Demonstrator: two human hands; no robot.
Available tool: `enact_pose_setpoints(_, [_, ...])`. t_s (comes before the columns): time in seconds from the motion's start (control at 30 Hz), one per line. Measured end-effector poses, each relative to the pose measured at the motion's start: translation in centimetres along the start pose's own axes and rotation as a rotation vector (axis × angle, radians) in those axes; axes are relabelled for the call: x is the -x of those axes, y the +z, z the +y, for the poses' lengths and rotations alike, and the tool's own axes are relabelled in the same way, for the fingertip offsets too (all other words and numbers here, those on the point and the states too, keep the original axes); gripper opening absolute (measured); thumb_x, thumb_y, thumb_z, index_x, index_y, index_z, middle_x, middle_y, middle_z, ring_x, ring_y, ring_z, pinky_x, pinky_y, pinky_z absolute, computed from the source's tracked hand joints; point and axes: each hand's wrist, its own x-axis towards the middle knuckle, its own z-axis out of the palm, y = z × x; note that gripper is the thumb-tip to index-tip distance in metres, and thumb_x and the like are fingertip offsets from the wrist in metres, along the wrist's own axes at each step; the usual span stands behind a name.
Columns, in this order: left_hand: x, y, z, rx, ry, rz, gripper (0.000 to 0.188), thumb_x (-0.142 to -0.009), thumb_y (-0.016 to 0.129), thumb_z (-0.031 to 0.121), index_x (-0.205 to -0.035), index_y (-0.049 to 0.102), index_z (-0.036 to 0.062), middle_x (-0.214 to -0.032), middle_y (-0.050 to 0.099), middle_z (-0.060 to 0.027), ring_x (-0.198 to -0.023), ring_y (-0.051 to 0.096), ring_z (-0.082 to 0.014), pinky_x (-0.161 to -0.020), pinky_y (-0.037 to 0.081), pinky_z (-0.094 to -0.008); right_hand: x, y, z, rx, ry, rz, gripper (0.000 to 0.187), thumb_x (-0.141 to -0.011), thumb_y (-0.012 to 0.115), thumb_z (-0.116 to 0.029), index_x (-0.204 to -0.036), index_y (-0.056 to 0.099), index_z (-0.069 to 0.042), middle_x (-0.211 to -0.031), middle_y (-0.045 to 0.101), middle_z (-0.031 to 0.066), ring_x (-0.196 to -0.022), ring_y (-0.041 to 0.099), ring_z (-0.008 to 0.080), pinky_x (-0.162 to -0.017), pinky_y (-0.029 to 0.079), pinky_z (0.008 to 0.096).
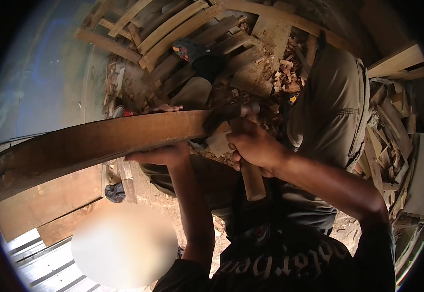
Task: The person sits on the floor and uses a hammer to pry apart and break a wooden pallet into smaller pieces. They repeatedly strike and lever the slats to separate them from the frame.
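Observation:
A long, thick brown wooden plank (124,134) runs from the left edge to the middle, its right end close to the tool. My left hand (166,155) grips it from the near side, the thumb stretched along it and fingertips showing past the far edge. My right hand (256,146) is closed round the wooden handle (252,182) of a hatchet. Its dark metal head (221,117) lies at the plank's right end, with a rounded butt on the other side. Shadow hides where blade and wood meet, so I cannot tell whether they touch.
Wood chips (290,78) and offcuts cover the ground ahead. Loose slats (178,31) lie at the far left, near a dark clog (192,51) on my foot. My bent knee (336,92) rises at right, beside a heap of scrap wood (389,126). A pale wall (46,82) stands left.

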Motion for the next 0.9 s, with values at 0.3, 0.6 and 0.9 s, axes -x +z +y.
enact_pose_setpoints(0.3, [-1.1,-0.8,0.0,0.031,-0.026,0.064,0.112,-0.074,0.023,0.098,-0.123,0.057,0.0042,-0.1,0.064,-0.0171,-0.091,0.063,-0.0342,-0.087,0.05,-0.056,-2.4,-1.8,0.3,0.057,0.001,-0.07,0.021,-0.093,0.056,-0.007,-0.112,0.051,-0.01,-0.081,0.05,0.0025,-0.056,0.046,0.0118,-0.046,0.042,0.0299])
enact_pose_setpoints(0.6, [-2.9,-3.8,0.1,0.117,-0.135,0.006,0.114,-0.072,0.024,0.1,-0.121,0.058,0.0028,-0.103,0.065,-0.019,-0.098,0.061,-0.0351,-0.092,0.046,-0.0583,-2.7,-2.5,3.0,-0.135,0.053,-0.321,0.015,-0.091,0.067,-0.013,-0.096,0.052,-0.011,-0.07,0.044,-0.0017,-0.05,0.043,0.0096,-0.044,0.036,0.0282])
enact_pose_setpoints(0.9, [-4.5,-6.1,0.0,0.003,-0.116,0.167,0.101,-0.079,0.031,0.093,-0.144,0.041,0.0162,-0.128,0.059,-0.0174,-0.105,0.064,-0.0365,-0.093,0.05,-0.0577,-5.1,-7.0,5.3,-0.166,-0.104,-0.087,0.014,-0.095,0.064,-0.014,-0.089,0.053,-0.009,-0.066,0.044,-0.0025,-0.051,0.043,0.009,-0.044,0.037,0.0291])
